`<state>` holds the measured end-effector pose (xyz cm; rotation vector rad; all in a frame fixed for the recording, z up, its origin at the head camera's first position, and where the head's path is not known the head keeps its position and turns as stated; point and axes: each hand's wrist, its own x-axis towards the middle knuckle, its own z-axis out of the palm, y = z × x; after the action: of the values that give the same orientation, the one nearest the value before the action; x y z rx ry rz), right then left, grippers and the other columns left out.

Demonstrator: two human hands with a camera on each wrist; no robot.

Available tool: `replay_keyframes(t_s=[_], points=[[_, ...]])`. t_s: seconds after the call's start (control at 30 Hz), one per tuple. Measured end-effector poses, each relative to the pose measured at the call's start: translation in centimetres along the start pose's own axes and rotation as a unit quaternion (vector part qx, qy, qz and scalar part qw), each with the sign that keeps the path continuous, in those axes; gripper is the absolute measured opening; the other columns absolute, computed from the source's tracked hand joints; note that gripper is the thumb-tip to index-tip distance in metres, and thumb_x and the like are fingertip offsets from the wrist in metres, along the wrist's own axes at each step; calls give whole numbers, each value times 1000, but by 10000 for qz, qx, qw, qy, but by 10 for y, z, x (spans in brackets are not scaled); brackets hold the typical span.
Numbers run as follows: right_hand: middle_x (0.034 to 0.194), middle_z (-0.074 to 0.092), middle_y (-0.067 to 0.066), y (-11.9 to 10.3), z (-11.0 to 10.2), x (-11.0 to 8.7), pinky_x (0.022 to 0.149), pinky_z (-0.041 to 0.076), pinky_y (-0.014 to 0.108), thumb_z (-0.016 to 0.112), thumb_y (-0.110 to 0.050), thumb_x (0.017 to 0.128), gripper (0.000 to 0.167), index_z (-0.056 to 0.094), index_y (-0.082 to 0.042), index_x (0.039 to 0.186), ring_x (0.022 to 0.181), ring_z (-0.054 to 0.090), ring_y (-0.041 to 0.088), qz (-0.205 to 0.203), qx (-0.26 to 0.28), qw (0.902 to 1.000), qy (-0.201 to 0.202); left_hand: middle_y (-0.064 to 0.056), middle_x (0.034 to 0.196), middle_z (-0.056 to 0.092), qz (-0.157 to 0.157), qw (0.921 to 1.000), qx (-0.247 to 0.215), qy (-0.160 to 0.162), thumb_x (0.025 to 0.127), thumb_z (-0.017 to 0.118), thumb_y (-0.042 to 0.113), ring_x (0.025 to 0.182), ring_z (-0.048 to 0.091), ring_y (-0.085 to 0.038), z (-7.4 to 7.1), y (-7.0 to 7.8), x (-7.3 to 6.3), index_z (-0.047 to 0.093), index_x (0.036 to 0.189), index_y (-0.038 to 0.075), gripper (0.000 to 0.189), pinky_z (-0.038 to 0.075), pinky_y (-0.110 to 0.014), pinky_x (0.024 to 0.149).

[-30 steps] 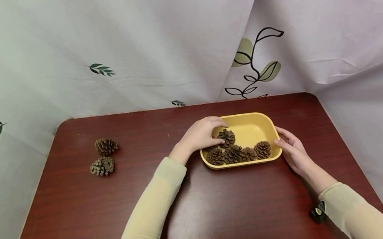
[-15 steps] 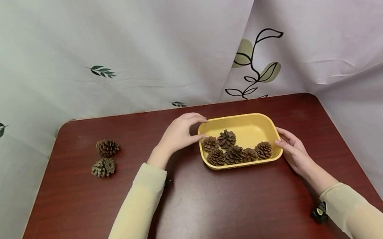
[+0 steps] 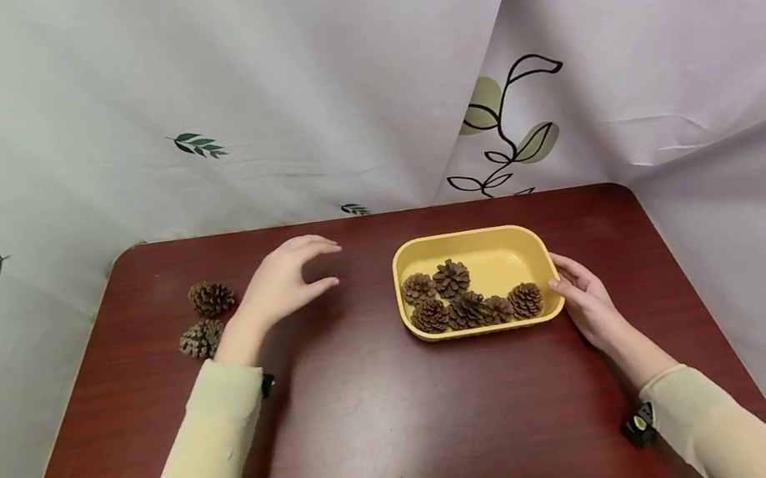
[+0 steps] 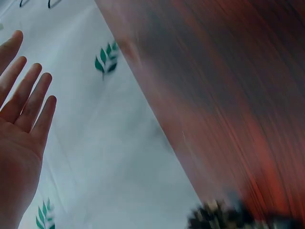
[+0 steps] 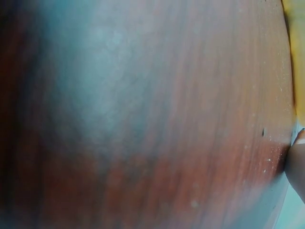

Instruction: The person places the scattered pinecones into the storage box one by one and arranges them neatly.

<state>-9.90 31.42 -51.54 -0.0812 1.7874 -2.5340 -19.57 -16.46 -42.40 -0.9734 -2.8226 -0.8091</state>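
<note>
My left hand (image 3: 284, 283) is in the air over the left-centre of the table, fingers spread and holding nothing. Two pine cones lie on the table by its wrist: a brown pine cone (image 3: 211, 299) behind and a greyer pine cone (image 3: 200, 340) in front, partly covered by the wrist. At the right, my right hand (image 3: 592, 307) grips the end of a yellow tray (image 3: 469, 235), thumb on the rim and fingers along the outside. Several pine cones (image 3: 467, 309) line the tray's front side and left end. In the left wrist view a blurred cone (image 4: 214, 217) shows at the bottom.
The dark red wooden table (image 3: 384, 425) has rounded far corners. A pale curtain (image 3: 324, 71) printed with leaves hangs directly behind its back edge and along both sides. A black wrist device (image 3: 638, 426) sits at the right sleeve.
My left hand has left a pine cone at the tray's left end and moved left, out of the tray toward the two cones on the table. The right hand stays on the tray.
</note>
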Motion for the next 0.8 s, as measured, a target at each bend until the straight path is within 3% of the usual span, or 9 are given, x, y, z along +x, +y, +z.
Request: replay_keyframes(t_s=[0.33, 0.47, 0.67, 0.73, 0.8], points=[[133, 72, -8, 2, -1, 0, 100, 55, 13, 48, 8, 107, 42, 62, -16, 139, 122, 66, 2, 15, -20, 10000, -23, -12, 134, 71, -368, 9980, 168, 481, 87, 88, 12, 131, 61, -34, -24, -28, -49, 72, 131, 8, 47, 49, -55, 113], [133, 71, -9, 3, -2, 1, 100, 54, 13, 47, 8, 107, 43, 62, -16, 138, 123, 66, 1, 2, -53, 10000, -65, -12, 134, 71, -639, 9959, 194, 614, 86, 88, 8, 128, 62, -34, -31, -33, -73, 72, 132, 10, 49, 51, -56, 104], [135, 71, -7, 3, -2, 1, 101, 55, 14, 47, 9, 107, 43, 60, -12, 142, 124, 66, 3, -35, -13, 10000, -47, -13, 133, 71, -954, 9910, 275, 899, 83, 90, 5, 122, 64, -34, -38, -42, -102, 73, 130, 8, 50, 52, -52, 99], [135, 71, -6, 3, -3, 1, 101, 55, 15, 47, 9, 107, 43, 59, -10, 143, 124, 65, 3, -22, 2, 10000, -47, -13, 133, 71, -1066, 9893, 321, 947, 83, 90, 5, 123, 64, -33, -40, -45, -112, 73, 130, 8, 50, 52, -41, 96], [135, 71, -6, 3, -3, 1, 101, 55, 15, 47, 9, 107, 43, 58, -10, 144, 124, 65, 4, -13, -4, 10000, -34, -15, 135, 70, -1183, 9878, 335, 958, 83, 89, 5, 125, 63, -35, -43, -49, -121, 73, 131, 8, 50, 53, -42, 95]])
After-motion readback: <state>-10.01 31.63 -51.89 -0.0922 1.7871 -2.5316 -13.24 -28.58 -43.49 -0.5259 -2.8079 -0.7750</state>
